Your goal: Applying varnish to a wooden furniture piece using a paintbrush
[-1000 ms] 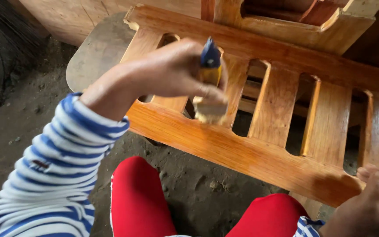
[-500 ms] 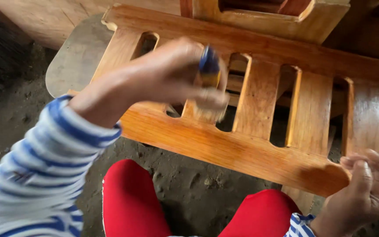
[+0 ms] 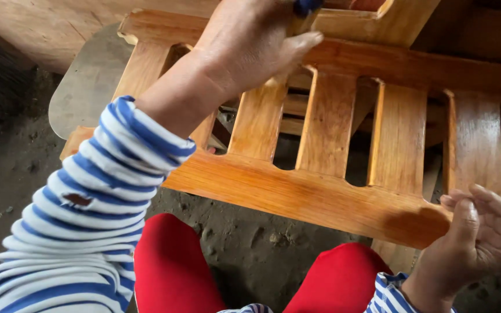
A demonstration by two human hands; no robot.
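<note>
At twelve o'clock, left hand (image 3: 250, 49) is clamped on a blue-handled brush (image 3: 304, 10) against the varnished wooden slatted frame (image 3: 297, 191). At four o'clock, right hand (image 3: 479, 235), fingers loosely apart, steadies the frame's lower rail.

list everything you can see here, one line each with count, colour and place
slatted wooden frame: one, glossy orange-brown, lying across the middle of the view above the knees
brush: one, blue handle end showing at the top edge, mostly hidden in the left hand
wooden piece: one, orange-brown, beyond the frame at top centre
flat slab: one, grey, on the ground at upper left under the frame's corner
dirt ground: dark grey-brown, left and below the frame
red trousers: two knees, bottom centre
striped sleeve: blue and white, lower left
left hand: top centre, fingers closed on the brush over the frame
right hand: lower right, at the frame's near rail, fingers curled loosely
</note>
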